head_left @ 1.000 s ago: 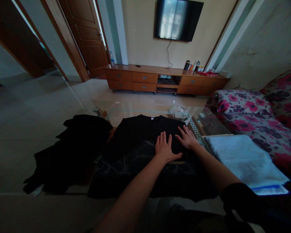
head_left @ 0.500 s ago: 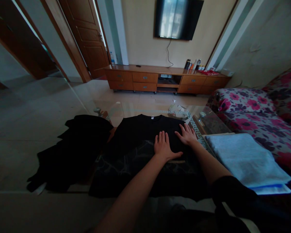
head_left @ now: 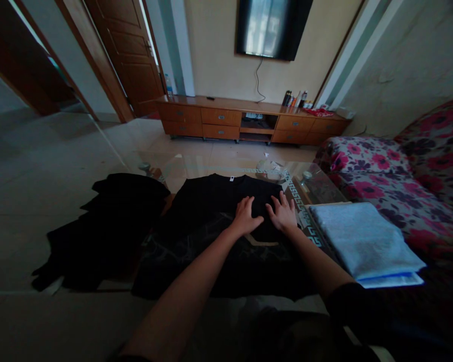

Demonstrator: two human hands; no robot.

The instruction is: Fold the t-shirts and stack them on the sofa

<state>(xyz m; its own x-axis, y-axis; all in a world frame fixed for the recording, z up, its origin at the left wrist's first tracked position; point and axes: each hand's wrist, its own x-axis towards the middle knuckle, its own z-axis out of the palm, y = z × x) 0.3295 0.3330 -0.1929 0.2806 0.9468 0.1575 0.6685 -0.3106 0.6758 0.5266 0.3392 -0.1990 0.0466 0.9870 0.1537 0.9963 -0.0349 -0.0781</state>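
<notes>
Head view: both hands had shifted since a second ago. The left hand [head_left: 245, 217], then flat with fingers splayed on the cloth, had curled; its fingers [head_left: 249, 205] were bunched, seemingly pinching a ridge of fabric, though whether they actually gripped it could not be told. The right hand [head_left: 283, 215] had moved in closer to the left one, fingers spread wide and pressed flat, holding nothing. The camera had also tipped slightly, so the whole scene sat a little further left in frame.

Judgement: the work looked to have gone from smoothing to gathering cloth on the right half of the black short-sleeved T-shirt [head_left: 211, 221]. That shirt lay flat, collar away from the person, on the glass-topped table [head_left: 305, 198] with the Greek-key border, both hands on its upper right chest.

Counts:
- black T-shirt laid out: one
- heap of dark crumpled garments [head_left: 109, 231] on the left of the table: one heap, number of pieces could not be told
- folded pale blue towel [head_left: 362, 239] on the right: one, with a white-and-blue sheet under it
- hands: two, same person
- floral sofa [head_left: 392, 166]: one
- wooden TV cabinet [head_left: 249, 120] and wall-mounted television [head_left: 272, 27]: one each
</notes>
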